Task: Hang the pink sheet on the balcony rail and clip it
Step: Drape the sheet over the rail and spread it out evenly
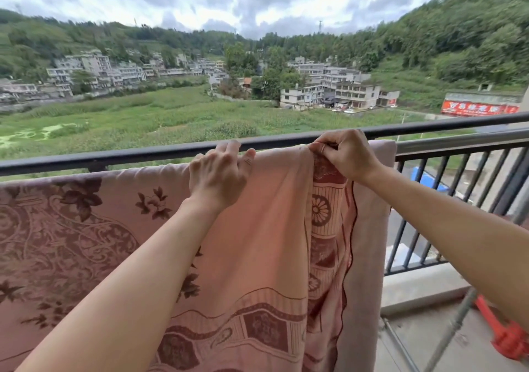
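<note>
The right grip (346, 155), a bare hand, is closed tight: thumb and curled fingers pinch a bunched fold of the pink sheet (266, 228) at its top edge. The left grip (219, 172), well apart on the other side, lies on the cloth with fingers loosely bent across the top edge, pressing rather than clasping. No clip shows in either hand.

Below both grips the pink sheet hangs toward the person in long folds, with a patterned border under the right grip. Its top lies along a bar just this side of the dark balcony rail (143, 154). Beyond the left grip the sheet is spread flat; beyond the right grip a paler cloth (369, 228) hangs beside it.

Far below the right grip, on the balcony floor, lies a red plastic object (509, 340), too blurred to identify. Past the rail are fields and buildings a long way down.

The likely risk is this: the sheet seems held only by these two grips, so freeing one to fetch a clip could let the bunched fold slide. If too much cloth goes over, its weight could pull the sheet off the far side.
</note>
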Action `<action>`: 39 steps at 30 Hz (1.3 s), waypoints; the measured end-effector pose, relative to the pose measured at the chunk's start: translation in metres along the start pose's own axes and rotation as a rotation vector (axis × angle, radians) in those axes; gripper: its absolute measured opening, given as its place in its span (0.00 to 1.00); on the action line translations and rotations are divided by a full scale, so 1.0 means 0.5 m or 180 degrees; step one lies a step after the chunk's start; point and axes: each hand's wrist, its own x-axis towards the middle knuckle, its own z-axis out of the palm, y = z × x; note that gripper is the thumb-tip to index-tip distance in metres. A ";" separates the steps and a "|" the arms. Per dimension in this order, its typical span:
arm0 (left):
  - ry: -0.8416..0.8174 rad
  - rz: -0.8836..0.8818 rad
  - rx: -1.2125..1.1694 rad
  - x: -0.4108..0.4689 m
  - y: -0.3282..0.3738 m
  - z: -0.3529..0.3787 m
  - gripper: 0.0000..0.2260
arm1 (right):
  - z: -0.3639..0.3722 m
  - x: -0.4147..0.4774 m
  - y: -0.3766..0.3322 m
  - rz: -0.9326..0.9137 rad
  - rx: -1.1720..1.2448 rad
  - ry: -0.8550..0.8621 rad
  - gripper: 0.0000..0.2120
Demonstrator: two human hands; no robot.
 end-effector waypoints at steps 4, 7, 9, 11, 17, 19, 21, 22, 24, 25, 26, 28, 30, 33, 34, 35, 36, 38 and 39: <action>-0.0050 -0.0023 -0.0328 -0.005 -0.020 -0.014 0.23 | -0.061 0.011 0.082 0.0890 -0.0771 0.0364 0.12; -0.0097 -0.0032 -0.0494 -0.005 -0.020 -0.021 0.24 | -0.130 0.012 0.121 0.1714 -0.1079 0.0592 0.17; -0.0096 0.0019 -0.0454 -0.005 -0.018 -0.025 0.24 | -0.148 0.016 0.110 0.2016 -0.1292 0.0465 0.16; -0.0102 0.0057 -0.0337 -0.003 -0.017 -0.024 0.23 | -0.135 0.021 0.081 0.1890 -0.1322 0.0240 0.13; 0.0019 0.0226 0.0128 -0.001 -0.019 -0.012 0.23 | -0.068 0.001 0.009 0.1333 -0.0390 -0.0502 0.17; 0.0048 0.0299 0.0175 0.002 -0.015 -0.011 0.23 | -0.074 0.009 0.020 0.1342 -0.0411 -0.0181 0.20; 0.0020 0.0377 0.0155 0.006 -0.008 -0.015 0.23 | -0.082 0.016 0.026 0.1407 -0.0681 -0.0055 0.25; 0.0023 0.0387 0.0132 0.007 -0.006 -0.018 0.24 | -0.084 0.018 0.026 0.1461 -0.0774 0.0009 0.25; 0.0052 0.0374 0.0113 0.007 -0.007 -0.024 0.24 | -0.087 0.017 0.034 0.1626 -0.0907 0.0244 0.24; 0.0054 0.0377 0.0120 0.007 -0.011 -0.027 0.24 | -0.091 0.012 0.043 0.1728 -0.1000 0.0381 0.22; 0.0042 0.0390 0.0128 0.008 -0.014 -0.029 0.24 | -0.097 0.003 0.051 0.1813 -0.1135 0.0517 0.20; -0.0014 0.0398 0.0083 0.013 -0.012 -0.033 0.22 | -0.110 -0.030 0.072 0.1975 -0.1396 0.0762 0.20; -0.0060 0.0451 -0.0101 0.015 0.010 -0.035 0.18 | -0.126 -0.067 0.093 0.2090 -0.1396 0.0943 0.22; -0.0188 0.0834 -0.0317 0.018 0.087 -0.023 0.13 | -0.150 -0.098 0.130 0.2200 -0.1080 0.1369 0.25; -0.0295 0.0951 -0.0351 0.019 0.118 -0.015 0.12 | -0.160 -0.102 0.137 0.2353 -0.0967 0.1462 0.29; -0.0403 0.1030 -0.0392 0.023 0.148 -0.009 0.13 | -0.170 -0.103 0.139 0.2541 -0.0849 0.1463 0.32; -0.0486 0.1081 -0.0442 0.029 0.179 -0.002 0.13 | -0.180 -0.101 0.141 0.2679 -0.0776 0.1376 0.34; -0.0543 0.1122 -0.0521 0.044 0.230 0.010 0.14 | -0.193 -0.092 0.137 0.2705 -0.0583 0.1177 0.29; -0.0528 0.1133 -0.0559 0.054 0.253 0.017 0.14 | -0.199 -0.086 0.135 0.2590 -0.0455 0.1121 0.25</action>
